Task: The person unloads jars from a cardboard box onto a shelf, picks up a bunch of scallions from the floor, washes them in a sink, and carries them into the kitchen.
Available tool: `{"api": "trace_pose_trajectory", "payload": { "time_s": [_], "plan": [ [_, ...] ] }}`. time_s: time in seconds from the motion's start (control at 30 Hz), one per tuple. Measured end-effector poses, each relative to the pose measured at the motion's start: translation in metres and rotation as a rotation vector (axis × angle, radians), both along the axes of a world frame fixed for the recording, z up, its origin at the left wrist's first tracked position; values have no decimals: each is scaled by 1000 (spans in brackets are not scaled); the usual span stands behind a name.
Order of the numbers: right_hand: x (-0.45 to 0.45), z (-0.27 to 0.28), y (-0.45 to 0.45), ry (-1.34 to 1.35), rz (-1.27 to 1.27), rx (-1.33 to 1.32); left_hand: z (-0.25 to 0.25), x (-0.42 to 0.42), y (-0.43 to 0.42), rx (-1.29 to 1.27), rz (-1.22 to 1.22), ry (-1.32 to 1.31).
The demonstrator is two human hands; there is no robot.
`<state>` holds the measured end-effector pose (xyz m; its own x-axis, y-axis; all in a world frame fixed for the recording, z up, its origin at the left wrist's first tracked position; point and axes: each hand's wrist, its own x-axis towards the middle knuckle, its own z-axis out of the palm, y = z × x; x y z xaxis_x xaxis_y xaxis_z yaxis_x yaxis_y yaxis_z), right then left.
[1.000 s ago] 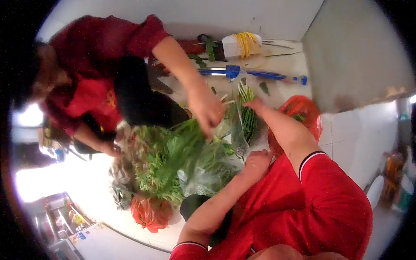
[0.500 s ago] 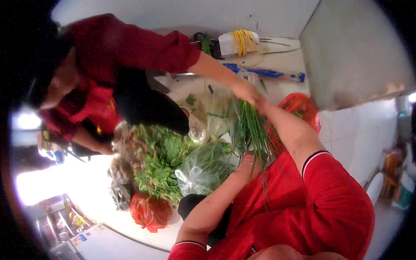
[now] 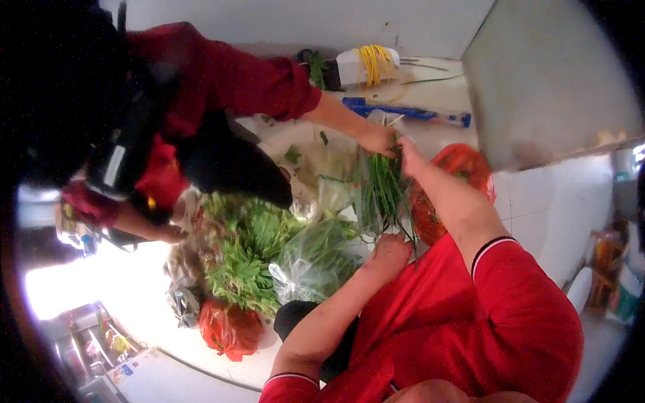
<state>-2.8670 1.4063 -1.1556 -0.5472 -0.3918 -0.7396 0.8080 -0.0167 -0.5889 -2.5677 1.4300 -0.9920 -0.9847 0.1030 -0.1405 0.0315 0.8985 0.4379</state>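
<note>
A bunch of long, thin chives (image 3: 380,188) stands upright in a clear plastic bag (image 3: 359,201) in front of me. My right hand (image 3: 411,160) is at the top of this bag with its fingers closed, apparently on the bag's edge. A co-worker's hand (image 3: 377,140) is right beside it, at the same opening. Below the bunch, my left hand (image 3: 391,254) is closed with curled fingers, near a few dark green strands. Whatever it grips is hidden. To its left lies a tied clear bag of greens (image 3: 316,258).
Leafy greens (image 3: 245,258) are heaped on the floor beside a knotted red bag (image 3: 230,329). An open red bag (image 3: 463,174) stands at my right. Behind are a blue-and-clear long package (image 3: 410,113) and a yellow cord (image 3: 373,64). The co-worker crouches opposite.
The chives that hung down across my left hand and lap now stand higher, inside the clear bag. My right hand has shifted slightly up. The co-worker's head has leaned in.
</note>
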Motion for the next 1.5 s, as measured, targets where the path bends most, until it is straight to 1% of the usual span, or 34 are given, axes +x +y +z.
{"api": "trace_pose_trajectory", "payload": {
  "time_s": [0.03, 0.13, 0.23, 0.27, 0.3, 0.33, 0.4, 0.47, 0.53, 0.57, 0.67, 0.7, 0.8, 0.87, 0.9, 0.93, 0.97, 1.0, 1.03, 1.07, 1.1, 1.13, 1.17, 1.23, 1.27, 1.33, 1.37, 1.43, 1.47, 1.5],
  "plan": [
    [0, -8, -1, 14, -46, -5, -3, 1, 2, -1, -23, -20],
    [-4, -20, 2, -238, 60, -140, -3, -2, 4, -12, -68, -46],
    [-5, -33, -1, -126, 86, -44, 0, 2, 4, -21, -63, 4],
    [-6, -37, 2, -131, 127, -72, 1, 2, 4, -12, -62, 36],
    [1, -18, 0, -135, 169, -102, 1, 2, 4, -5, -62, 69],
    [3, -13, -1, -138, 210, -132, 3, 2, 3, -4, -68, 50],
    [7, -11, -9, 15, 280, -104, 5, 2, 4, -1, -83, 14],
    [9, -16, -16, 275, 311, 38, 3, 1, 6, -33, -106, -35],
    [27, 1, -36, 639, 295, 296, 0, 2, 11, -58, -143, -74],
    [41, 31, -41, 633, 279, 428, 0, 2, 13, -66, -165, -88],
    [53, 52, -41, 877, 486, 412, 0, 4, 15, -34, -167, -50],
    [39, -30, -48, 901, 573, 621, 1, 5, 14, -14, -158, -26],
    [44, 9, -36, 664, 603, 666, 9, 4, 8, 16, -141, -42],
    [22, -85, -23, 500, 387, 379, 3, 7, 8, -32, -103, -42],
    [18, -59, -15, 261, 402, 298, 0, 8, 10, -55, -85, -41],
    [14, -25, -6, 24, 408, 215, -2, 10, 11, -58, -56, -24],
    [29, 53, -6, 33, 388, 236, -4, 11, 11, -62, -30, -7],
    [25, 34, -4, 62, 382, 219, -4, 12, 9, -66, -4, 9],
    [17, -3, 2, 93, 374, 200, 0, 8, 4, 43, 32, 47],
    [11, -29, 4, 123, 365, 183, 11, -1, -7, 152, 67, 85],
    [9, -34, 4, 213, 410, 224, 23, -11, -19, 263, 102, 120],
    [8, -37, 3, 303, 454, 263, 36, -21, -31, 306, 217, 147],
    [8, -39, 3, 392, 497, 305, 45, -31, -44, 350, 331, 171],
    [15, -27, -3, 414, 433, 393, 46, -45, -65, 371, 621, 200],
    [19, -19, -6, 425, 401, 437, 43, -50, -72, 328, 696, 243],
    [29, 15, -9, 395, 322, 326, 26, -57, -81, 239, 846, 329],
    [32, 26, -8, 378, 283, 272, 17, -57, -80, 243, 891, 317],
    [29, 29, -4, 390, 285, 165, -7, -55, -78, 248, 980, 288],
    [28, 28, -1, 393, 284, 111, -24, -51, -80, 267, 977, 134],
    [28, 29, 0, 433, 296, 138, -47, -47, -83, 283, 971, -19]
  ]
}}
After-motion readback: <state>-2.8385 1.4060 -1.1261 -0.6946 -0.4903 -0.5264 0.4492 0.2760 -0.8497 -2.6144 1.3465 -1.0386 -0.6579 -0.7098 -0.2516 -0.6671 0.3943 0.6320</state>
